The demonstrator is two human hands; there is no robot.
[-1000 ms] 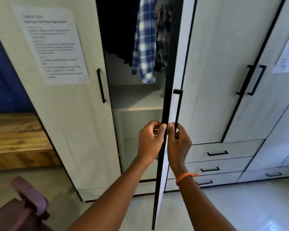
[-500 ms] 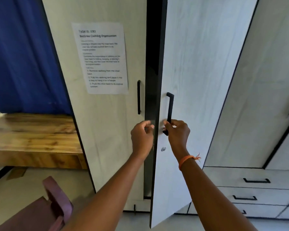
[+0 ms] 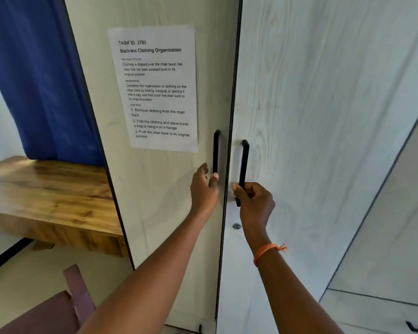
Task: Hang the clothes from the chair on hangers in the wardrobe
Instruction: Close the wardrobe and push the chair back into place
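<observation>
We are facing wardrobe (image 3: 323, 116), doors meeting between our hands, clothes hidden. Chair (image 3: 58, 307) sitting below left forearm. Right hand (image 3: 255, 201) gripping right door handle (image 3: 243, 162), fingers curled round it. Left hand (image 3: 203, 186) hovering relaxed just beside left door handle (image 3: 215, 150), holding nothing.

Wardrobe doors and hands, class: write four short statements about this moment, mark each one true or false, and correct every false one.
1. The right hand grips the right door handle. True.
2. The left hand holds a hanger. False: it holds nothing, its fingers by the left door handle.
3. A printed sheet is stuck on the left door. True.
4. The right wrist is bare. False: it wears an orange band.
</observation>
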